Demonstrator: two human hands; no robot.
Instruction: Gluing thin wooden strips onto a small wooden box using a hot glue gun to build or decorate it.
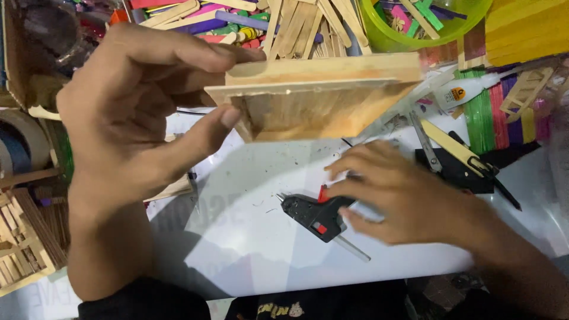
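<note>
While I watched through the head camera, I logged the items by size. White work sheet (255, 237): smooth, flat, scuffed, spread under both hands. Left hand (127, 112): raised above the sheet, forearm rising from the lower edge, palm turned inward; fingers curled over the top and thumb pressed beneath, pinching the left end of the wooden stick panel (314, 95). Panel: pale craft sticks glued edge to edge into a flat slab with a raised rim, grain rough, held tilted in the air between the stick pile and the sheet. Right hand (403, 198): low over the sheet, blurred, fingers loosely spread and resting on the rear of the glue gun (317, 214); I could not tell whether they gripped it. Glue gun: black plastic, red trigger, nozzle pointing left, lying on the sheet. Green bowl (379, 32): translucent, holding coloured sticks. Glue bottle (465, 92): small, white, lying on its side.
</note>
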